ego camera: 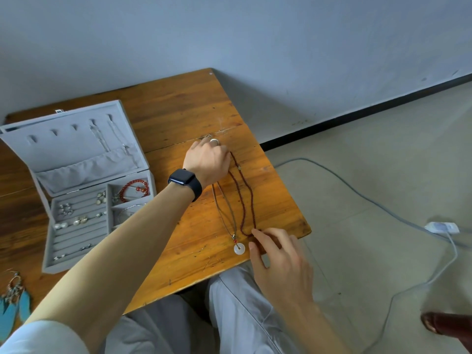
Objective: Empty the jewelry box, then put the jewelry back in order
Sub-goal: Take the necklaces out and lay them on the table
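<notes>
A grey jewelry box (pixel 48 261) stands open on the left of the wooden table (pixel 178 106), with earrings in its slots, a red bead bracelet (pixel 134 190) in a compartment and chains hanging in the lid. Two necklaces lie stretched on the table's right part: a dark red bead necklace (pixel 249 198) and a grey cord necklace (pixel 224 213) with a white disc pendant (pixel 239 248). My left hand (pixel 207 162), with a watch on its wrist, curls its fingers over the necklaces' upper ends. My right hand (pixel 275 256) touches the red necklace's lower end with straight fingers.
Blue feather earrings (pixel 12 302) lie at the table's near left. The table's right edge runs close beside the necklaces. On the floor to the right lie a pale cable (pixel 357 192) and a white adapter (pixel 441 227). A dark wooden piece (pixel 447 325) shows at bottom right.
</notes>
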Action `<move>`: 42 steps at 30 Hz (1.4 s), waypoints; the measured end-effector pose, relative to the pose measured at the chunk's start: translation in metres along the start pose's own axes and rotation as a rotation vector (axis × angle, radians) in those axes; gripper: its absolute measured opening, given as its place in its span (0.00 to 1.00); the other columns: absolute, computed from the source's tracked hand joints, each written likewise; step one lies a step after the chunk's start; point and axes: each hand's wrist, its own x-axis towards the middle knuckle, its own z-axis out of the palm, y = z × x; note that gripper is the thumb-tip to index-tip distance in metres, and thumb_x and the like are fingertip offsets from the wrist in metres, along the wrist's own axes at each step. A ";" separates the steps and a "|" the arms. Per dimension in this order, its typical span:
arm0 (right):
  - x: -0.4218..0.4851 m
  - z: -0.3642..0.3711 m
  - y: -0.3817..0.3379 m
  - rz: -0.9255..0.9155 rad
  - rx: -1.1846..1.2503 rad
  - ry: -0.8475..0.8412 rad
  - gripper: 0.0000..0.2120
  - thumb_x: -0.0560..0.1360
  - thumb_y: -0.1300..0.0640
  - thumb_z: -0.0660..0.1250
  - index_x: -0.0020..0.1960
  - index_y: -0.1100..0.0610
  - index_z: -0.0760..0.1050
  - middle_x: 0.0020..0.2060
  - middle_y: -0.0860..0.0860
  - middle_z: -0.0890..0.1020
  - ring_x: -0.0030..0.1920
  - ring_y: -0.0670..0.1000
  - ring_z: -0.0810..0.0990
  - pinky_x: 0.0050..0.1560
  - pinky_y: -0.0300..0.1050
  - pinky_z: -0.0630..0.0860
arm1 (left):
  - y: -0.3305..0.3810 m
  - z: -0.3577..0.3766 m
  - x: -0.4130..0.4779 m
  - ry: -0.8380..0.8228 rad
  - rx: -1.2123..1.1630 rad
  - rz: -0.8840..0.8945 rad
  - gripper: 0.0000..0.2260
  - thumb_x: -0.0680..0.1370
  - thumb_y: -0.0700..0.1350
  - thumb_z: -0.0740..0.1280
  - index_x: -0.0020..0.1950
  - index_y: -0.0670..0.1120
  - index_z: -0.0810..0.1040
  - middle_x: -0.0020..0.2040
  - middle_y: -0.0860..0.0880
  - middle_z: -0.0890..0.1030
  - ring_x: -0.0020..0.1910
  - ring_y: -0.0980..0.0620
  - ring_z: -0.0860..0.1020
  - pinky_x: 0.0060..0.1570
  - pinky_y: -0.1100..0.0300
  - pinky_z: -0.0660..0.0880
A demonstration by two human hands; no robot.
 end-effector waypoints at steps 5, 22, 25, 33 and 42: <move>-0.004 0.005 0.007 -0.008 0.025 -0.004 0.09 0.80 0.47 0.65 0.56 0.47 0.82 0.55 0.40 0.79 0.47 0.45 0.75 0.33 0.32 0.70 | 0.003 0.006 -0.002 -0.091 0.031 -0.003 0.17 0.83 0.51 0.56 0.64 0.47 0.79 0.61 0.47 0.80 0.62 0.45 0.73 0.60 0.49 0.68; 0.017 -0.001 -0.012 0.010 -0.042 -0.025 0.07 0.74 0.45 0.73 0.49 0.47 0.83 0.45 0.43 0.80 0.42 0.47 0.73 0.32 0.36 0.65 | 0.013 -0.002 -0.018 -0.197 -0.047 -0.031 0.20 0.83 0.51 0.56 0.73 0.47 0.70 0.73 0.46 0.71 0.70 0.44 0.70 0.67 0.45 0.66; 0.011 -0.001 -0.006 -0.004 -0.002 -0.031 0.04 0.75 0.50 0.73 0.49 0.47 0.83 0.46 0.42 0.80 0.43 0.47 0.73 0.33 0.36 0.67 | 0.013 -0.003 -0.020 -0.188 -0.059 -0.031 0.20 0.84 0.50 0.55 0.74 0.47 0.69 0.73 0.46 0.71 0.70 0.44 0.69 0.67 0.45 0.66; -0.001 -0.005 0.001 -0.067 0.076 0.002 0.04 0.75 0.58 0.73 0.49 0.53 0.84 0.48 0.44 0.83 0.47 0.49 0.77 0.40 0.37 0.75 | 0.018 -0.006 -0.024 -0.177 -0.022 -0.026 0.19 0.83 0.51 0.55 0.71 0.47 0.72 0.70 0.47 0.74 0.67 0.45 0.71 0.66 0.47 0.66; -0.001 -0.013 -0.001 -0.051 0.095 -0.065 0.05 0.76 0.55 0.72 0.51 0.51 0.83 0.49 0.43 0.84 0.49 0.49 0.77 0.37 0.42 0.77 | 0.018 -0.015 -0.036 -0.187 -0.016 -0.046 0.18 0.82 0.51 0.55 0.69 0.48 0.75 0.67 0.46 0.76 0.65 0.45 0.72 0.64 0.48 0.67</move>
